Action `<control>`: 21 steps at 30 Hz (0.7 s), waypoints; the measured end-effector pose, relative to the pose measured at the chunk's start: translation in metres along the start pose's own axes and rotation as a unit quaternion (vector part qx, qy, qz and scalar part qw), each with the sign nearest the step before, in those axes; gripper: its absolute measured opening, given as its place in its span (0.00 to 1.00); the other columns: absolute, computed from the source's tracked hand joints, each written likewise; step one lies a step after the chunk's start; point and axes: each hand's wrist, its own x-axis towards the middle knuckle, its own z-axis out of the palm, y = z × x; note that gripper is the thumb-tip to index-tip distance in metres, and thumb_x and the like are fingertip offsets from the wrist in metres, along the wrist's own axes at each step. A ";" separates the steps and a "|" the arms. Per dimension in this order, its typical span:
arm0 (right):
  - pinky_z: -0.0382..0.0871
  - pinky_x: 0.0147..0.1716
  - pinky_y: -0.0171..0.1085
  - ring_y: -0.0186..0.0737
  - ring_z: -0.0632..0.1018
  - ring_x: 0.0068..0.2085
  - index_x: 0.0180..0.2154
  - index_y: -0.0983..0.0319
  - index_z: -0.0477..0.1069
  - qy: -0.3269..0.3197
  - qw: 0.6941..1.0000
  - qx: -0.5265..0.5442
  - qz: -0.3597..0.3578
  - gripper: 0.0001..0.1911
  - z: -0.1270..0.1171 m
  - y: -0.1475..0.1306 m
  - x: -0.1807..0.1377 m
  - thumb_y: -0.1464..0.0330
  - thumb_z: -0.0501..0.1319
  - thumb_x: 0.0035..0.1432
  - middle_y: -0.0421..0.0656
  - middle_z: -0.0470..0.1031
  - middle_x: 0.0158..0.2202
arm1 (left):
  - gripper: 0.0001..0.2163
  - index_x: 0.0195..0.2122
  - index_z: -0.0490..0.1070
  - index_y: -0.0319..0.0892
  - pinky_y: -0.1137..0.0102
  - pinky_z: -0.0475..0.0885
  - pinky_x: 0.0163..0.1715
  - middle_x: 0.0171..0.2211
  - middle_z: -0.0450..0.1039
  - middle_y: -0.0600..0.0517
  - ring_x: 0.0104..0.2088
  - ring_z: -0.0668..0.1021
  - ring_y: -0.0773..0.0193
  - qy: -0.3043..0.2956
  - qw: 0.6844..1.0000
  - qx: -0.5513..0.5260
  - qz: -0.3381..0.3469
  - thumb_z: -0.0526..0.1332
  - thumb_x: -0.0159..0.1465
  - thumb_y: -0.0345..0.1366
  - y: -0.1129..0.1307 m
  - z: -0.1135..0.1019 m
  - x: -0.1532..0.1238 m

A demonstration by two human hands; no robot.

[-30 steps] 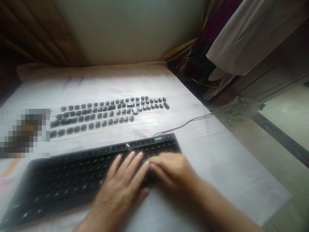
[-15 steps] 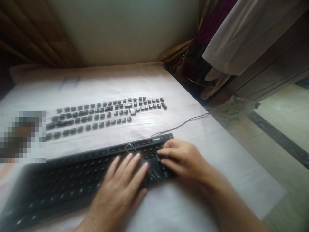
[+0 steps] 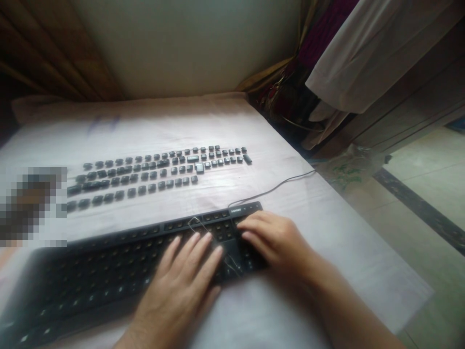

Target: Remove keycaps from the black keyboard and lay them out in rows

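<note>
A black keyboard (image 3: 109,261) lies at a slant across the white-covered table, with the keycaps off most of its sockets. My left hand (image 3: 181,281) rests flat on its right half, fingers stretched out and a little apart. A thin bent wire tool (image 3: 198,223) pokes out beyond those fingertips, and more wire shows to the right of the index finger. Over the number pad at the right end, my right hand (image 3: 278,240) has its fingers curled and drawn together. Whatever is between the fingertips is hidden. Loose black keycaps (image 3: 141,189) stand in rows beyond the keyboard.
The keyboard's cable (image 3: 279,184) runs right over the table edge. A pixelated patch (image 3: 32,208) covers something at the left. Hanging cloth (image 3: 345,58) and a plastic bag (image 3: 348,165) are to the right, beside the tiled floor. Curtains (image 3: 43,53) hang behind the table.
My right hand has shifted slightly, its fingers drawing closer together over the number pad. My left hand and the rows of keycaps stay in place.
</note>
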 end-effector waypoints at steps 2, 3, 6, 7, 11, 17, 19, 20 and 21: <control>0.75 0.41 0.38 0.40 0.81 0.39 0.42 0.61 0.76 0.015 0.996 0.076 0.032 0.11 -0.003 -0.005 0.001 0.71 0.55 0.67 0.47 0.81 0.39 | 0.18 0.58 0.70 0.42 0.53 0.55 0.64 0.60 0.71 0.43 0.59 0.72 0.51 0.002 1.000 0.003 0.003 0.56 0.69 0.40 -0.001 -0.001 0.001; 0.75 0.40 0.36 0.39 0.81 0.38 0.42 0.62 0.76 0.014 0.990 0.126 0.060 0.11 -0.004 -0.008 0.001 0.69 0.55 0.67 0.46 0.82 0.38 | 0.18 0.58 0.70 0.42 0.53 0.55 0.65 0.59 0.71 0.42 0.59 0.72 0.51 0.003 1.000 0.003 0.004 0.56 0.69 0.39 -0.001 -0.001 0.001; 0.74 0.31 0.32 0.35 0.79 0.29 0.40 0.63 0.77 -0.019 0.942 0.285 0.179 0.14 -0.005 -0.017 0.001 0.63 0.55 0.68 0.44 0.81 0.32 | 0.17 0.58 0.71 0.42 0.53 0.55 0.65 0.58 0.72 0.43 0.59 0.72 0.52 0.009 1.000 -0.008 0.002 0.56 0.69 0.37 0.000 -0.001 0.001; 0.72 0.27 0.31 0.33 0.77 0.26 0.39 0.63 0.77 -0.032 0.919 0.327 0.218 0.16 -0.003 -0.019 0.001 0.60 0.56 0.67 0.43 0.81 0.30 | 0.17 0.57 0.71 0.42 0.53 0.54 0.66 0.58 0.73 0.43 0.59 0.72 0.52 0.020 1.000 -0.020 -0.003 0.56 0.69 0.37 0.001 0.000 0.000; 0.67 0.22 0.29 0.30 0.72 0.22 0.37 0.64 0.78 -0.075 0.851 0.427 0.297 0.22 0.003 -0.026 0.002 0.51 0.61 0.61 0.42 0.78 0.26 | 0.14 0.54 0.72 0.43 0.52 0.53 0.67 0.52 0.77 0.47 0.57 0.74 0.56 0.097 0.990 -0.096 -0.030 0.56 0.69 0.33 0.007 0.003 -0.004; 0.68 0.27 0.30 0.32 0.74 0.26 0.26 0.65 0.75 -0.117 0.873 0.393 0.265 0.23 0.006 -0.033 0.002 0.53 0.59 0.63 0.43 0.78 0.24 | 0.17 0.59 0.66 0.41 0.58 0.61 0.62 0.47 0.78 0.47 0.50 0.77 0.60 0.048 0.979 -0.184 -0.070 0.57 0.68 0.33 0.007 -0.009 -0.004; 0.69 0.28 0.30 0.33 0.76 0.27 0.25 0.65 0.75 -0.121 0.888 0.373 0.241 0.22 0.006 -0.035 0.002 0.56 0.58 0.65 0.43 0.78 0.24 | 0.18 0.59 0.65 0.43 0.58 0.64 0.59 0.48 0.77 0.47 0.49 0.77 0.58 0.031 0.977 -0.197 -0.078 0.58 0.68 0.36 0.005 -0.015 -0.001; 0.69 0.29 0.30 0.33 0.77 0.27 0.25 0.65 0.75 -0.118 0.895 0.364 0.231 0.21 0.006 -0.036 0.002 0.58 0.58 0.65 0.43 0.78 0.25 | 0.18 0.59 0.66 0.43 0.58 0.66 0.57 0.47 0.77 0.47 0.48 0.77 0.58 0.029 0.976 -0.203 -0.080 0.58 0.68 0.37 0.004 -0.017 0.001; 0.70 0.29 0.30 0.34 0.77 0.28 0.26 0.65 0.76 -0.112 0.901 0.355 0.222 0.20 0.007 -0.038 0.002 0.60 0.57 0.65 0.43 0.79 0.25 | 0.18 0.58 0.66 0.44 0.59 0.68 0.55 0.46 0.77 0.47 0.47 0.78 0.58 0.029 0.974 -0.210 -0.080 0.59 0.68 0.37 0.004 -0.019 0.003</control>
